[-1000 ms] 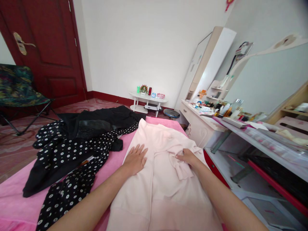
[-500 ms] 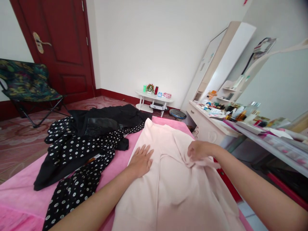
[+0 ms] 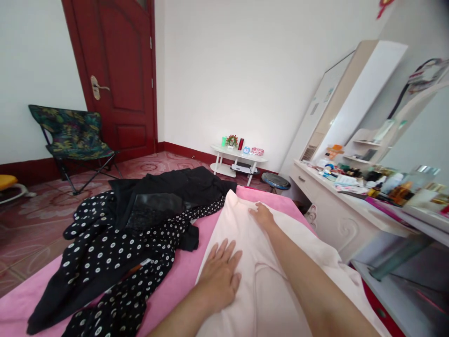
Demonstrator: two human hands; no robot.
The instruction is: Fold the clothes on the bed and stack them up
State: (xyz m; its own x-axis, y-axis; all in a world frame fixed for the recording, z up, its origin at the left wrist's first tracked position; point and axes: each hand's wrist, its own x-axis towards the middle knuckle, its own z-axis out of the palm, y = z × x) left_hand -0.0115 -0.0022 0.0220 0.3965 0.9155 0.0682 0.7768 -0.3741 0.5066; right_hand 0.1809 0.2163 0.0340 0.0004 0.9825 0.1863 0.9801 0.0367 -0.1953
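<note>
Beneath all our fingers spreads the cover (image 3: 168, 283), plush-looking and pink; its edge runs to the right of our right fingers, where a hard tug might carry cloth over. The garment (image 3: 245, 238) lies on it, directly under both hands, and uneven pressure could bunch it between our fingers — a soft fold already curves there, right of the left fingertips. It is pale, smooth and thick-looking, with a peaked far corner beyond our left fingers. Left of those fingers sprawls the heap (image 3: 182, 182), which a wide sweep of that arm could drag along; it is matt black and crumpled, and nearer us comes the spotted cloth (image 3: 108, 252), limp, twisted, strewn with white rings. Farther left of our fingertips, the panel (image 3: 154, 208) shines like leather. Our left hand (image 3: 220, 276) presses flat, fingers spread, gripping nothing; should it slip, the garment could skew. Our right hand (image 3: 262, 216) has bent fingers at the garment's far end — we cannot tell whether they pinch it. Just left of our left fingertips sits the cuff (image 3: 190, 238), a stubby dark tube.
</note>
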